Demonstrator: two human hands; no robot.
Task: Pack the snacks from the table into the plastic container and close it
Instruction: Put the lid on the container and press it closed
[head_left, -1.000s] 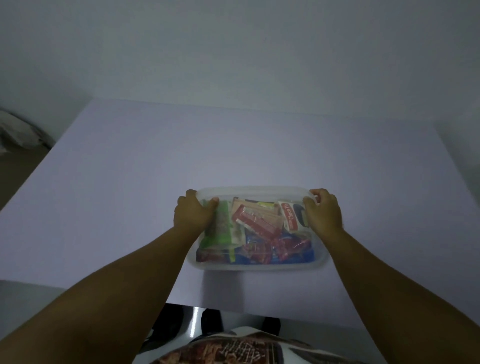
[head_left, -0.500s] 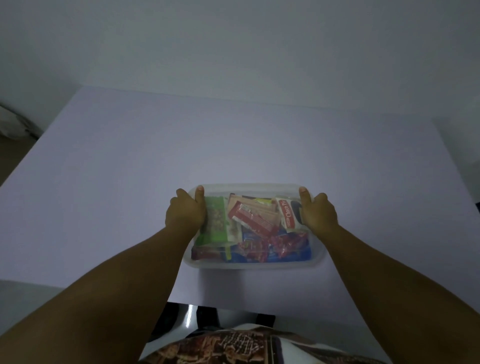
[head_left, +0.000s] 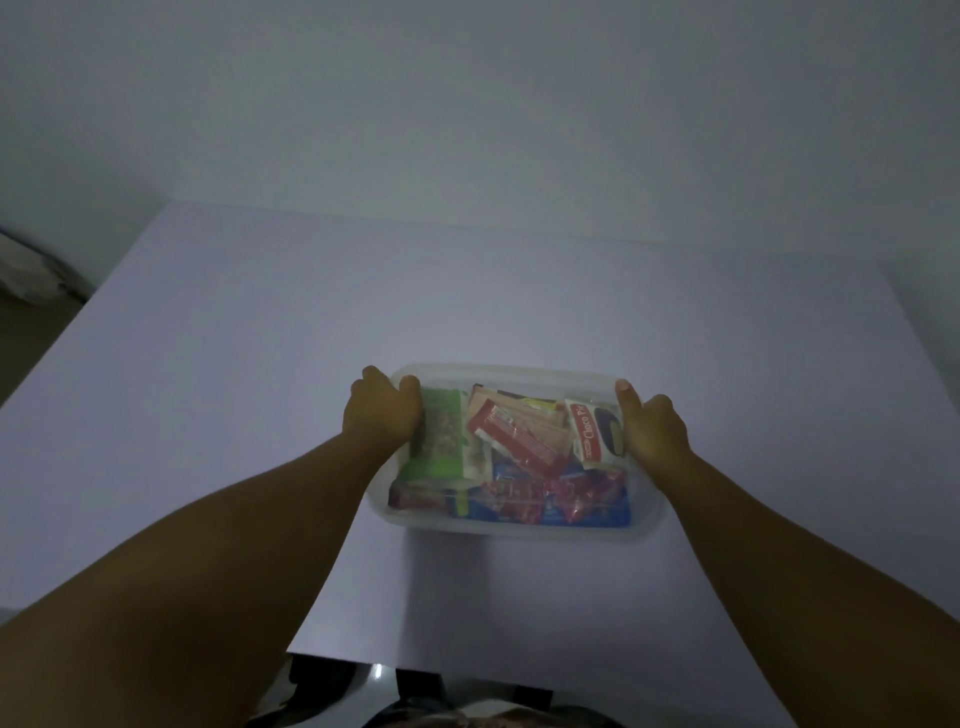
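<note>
Both hands (head_left: 382, 423) cover plastic container (head_left: 511, 527) ends; lid unclear.

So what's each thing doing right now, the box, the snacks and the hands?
Container: on the table, full, clear lid on top.
Snacks: all packed inside, none on the table.
Left hand: gripping the container's left end.
Right hand: gripping its right end, thumb on top.
</note>
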